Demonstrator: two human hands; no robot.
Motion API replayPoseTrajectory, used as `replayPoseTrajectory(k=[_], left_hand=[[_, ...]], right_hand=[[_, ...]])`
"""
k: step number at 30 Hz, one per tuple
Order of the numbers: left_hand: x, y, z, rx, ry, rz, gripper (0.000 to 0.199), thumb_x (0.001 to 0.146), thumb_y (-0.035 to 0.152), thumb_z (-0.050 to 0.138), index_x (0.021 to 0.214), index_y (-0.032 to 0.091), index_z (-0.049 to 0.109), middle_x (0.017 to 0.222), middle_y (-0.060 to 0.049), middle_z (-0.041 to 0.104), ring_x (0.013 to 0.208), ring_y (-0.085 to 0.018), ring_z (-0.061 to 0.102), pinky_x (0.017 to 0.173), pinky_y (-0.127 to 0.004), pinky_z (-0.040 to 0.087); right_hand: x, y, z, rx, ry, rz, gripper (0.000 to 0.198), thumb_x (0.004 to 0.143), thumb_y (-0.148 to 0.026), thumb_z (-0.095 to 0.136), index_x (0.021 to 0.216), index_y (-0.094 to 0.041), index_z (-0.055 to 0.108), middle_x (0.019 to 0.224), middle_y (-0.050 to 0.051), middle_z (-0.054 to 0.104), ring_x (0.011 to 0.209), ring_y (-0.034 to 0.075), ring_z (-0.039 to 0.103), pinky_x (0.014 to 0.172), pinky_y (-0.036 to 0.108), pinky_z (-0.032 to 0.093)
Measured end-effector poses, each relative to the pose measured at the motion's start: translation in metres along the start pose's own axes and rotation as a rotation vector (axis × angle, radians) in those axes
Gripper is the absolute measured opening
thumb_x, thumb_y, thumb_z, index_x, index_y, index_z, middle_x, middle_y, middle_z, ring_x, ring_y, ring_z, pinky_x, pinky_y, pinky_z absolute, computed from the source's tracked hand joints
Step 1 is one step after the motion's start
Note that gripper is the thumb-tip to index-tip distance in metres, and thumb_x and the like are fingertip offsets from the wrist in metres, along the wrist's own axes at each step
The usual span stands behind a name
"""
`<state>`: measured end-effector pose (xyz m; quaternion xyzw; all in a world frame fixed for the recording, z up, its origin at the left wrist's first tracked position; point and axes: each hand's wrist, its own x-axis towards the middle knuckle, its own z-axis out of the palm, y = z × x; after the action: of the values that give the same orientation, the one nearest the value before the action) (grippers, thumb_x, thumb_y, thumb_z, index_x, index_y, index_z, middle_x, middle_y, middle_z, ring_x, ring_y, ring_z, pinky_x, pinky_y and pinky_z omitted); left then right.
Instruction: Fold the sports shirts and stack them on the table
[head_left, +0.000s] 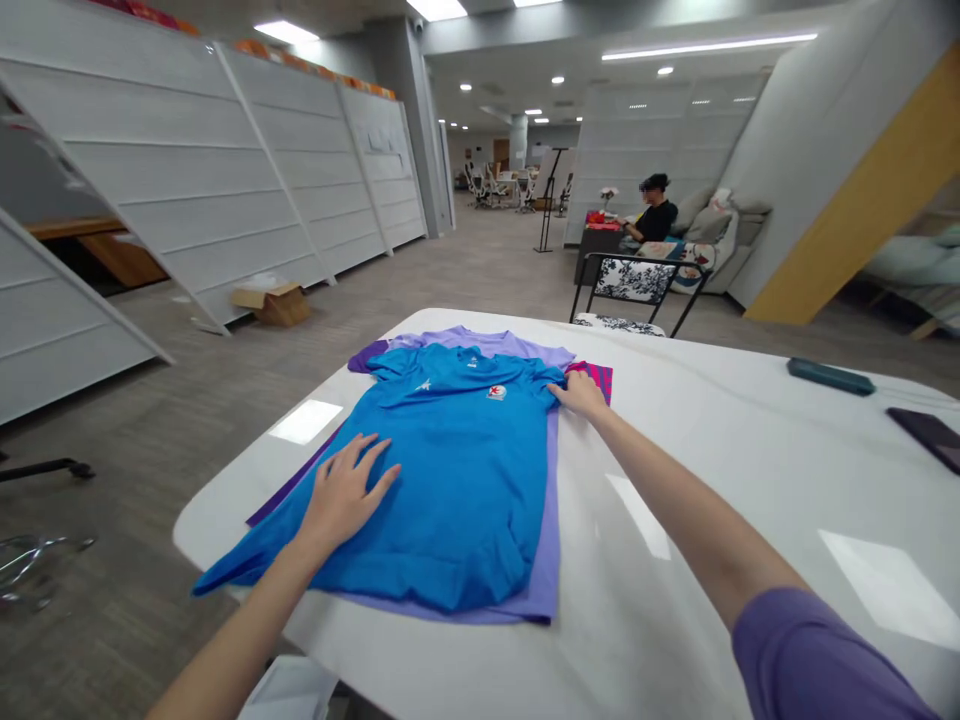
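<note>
Wht tbl [712, 400] w/ shirt pile [450, 480], phone [926, 437], grn case [830, 376].

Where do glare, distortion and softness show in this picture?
Head view: bright patches glare on the white table; head view: partition panels lean, probably from wide-lens distortion; head view: distant chairs look soft, while the blue shirt looks clearer.

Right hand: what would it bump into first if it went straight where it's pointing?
The right hand would meet the blue shirt's sleeve first; its fingers seem to be right at its edge, though depth makes actual contact hard to judge.
</note>
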<state>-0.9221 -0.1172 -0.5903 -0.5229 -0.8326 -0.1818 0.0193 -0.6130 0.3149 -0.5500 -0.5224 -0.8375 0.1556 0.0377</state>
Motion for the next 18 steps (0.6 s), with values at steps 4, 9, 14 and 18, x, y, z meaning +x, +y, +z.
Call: replayPoseTrajectory(k=[4,9,14,18], left_hand=[[-0.045,-0.003,-0.002,0.008,-0.063,-0.068,0.074,0.106,0.07,0.052,0.17,0.032,0.054,0.178,-0.011,0.049,0.169,-0.038,0.038,0.134,-0.059,0.033],[-0.048,-0.007,-0.001,0.09,-0.126,-0.071,0.088,0.104,0.076,0.053,0.178,0.029,0.042,0.184,-0.014,0.037,0.173,-0.039,0.027,0.136,-0.062,0.027],[0.0,0.024,-0.009,0.171,-0.249,-0.155,0.101,0.097,0.082,0.057,0.174,0.019,0.046,0.181,-0.02,0.04,0.171,-0.047,0.026,0.134,-0.067,0.024],[0.081,0.115,0.015,0.002,0.05,-0.135,0.058,0.111,0.05,0.049,0.161,0.022,0.057,0.161,-0.019,0.06,0.151,-0.036,0.055,0.127,-0.057,0.038]], right_hand=[[0.011,-0.008,-0.01,0.034,0.045,0.089,0.046,0.1,-0.051,0.069,0.129,-0.016,0.073,0.146,0.024,0.067,0.132,0.038,0.066,0.108,0.044,0.051],[0.033,0.012,-0.031,0.055,0.136,0.118,0.034,0.107,-0.036,0.05,0.125,-0.018,0.072,0.135,0.02,0.073,0.125,0.035,0.069,0.104,0.045,0.053],[0.071,0.016,-0.028,0.048,0.266,0.114,0.038,0.1,-0.044,0.061,0.127,-0.019,0.07,0.139,0.02,0.071,0.13,0.04,0.065,0.111,0.054,0.051],[0.115,-0.042,-0.001,0.045,0.19,-0.133,0.035,0.103,-0.043,0.058,0.127,-0.023,0.075,0.136,0.014,0.076,0.129,0.035,0.068,0.116,0.053,0.047]])
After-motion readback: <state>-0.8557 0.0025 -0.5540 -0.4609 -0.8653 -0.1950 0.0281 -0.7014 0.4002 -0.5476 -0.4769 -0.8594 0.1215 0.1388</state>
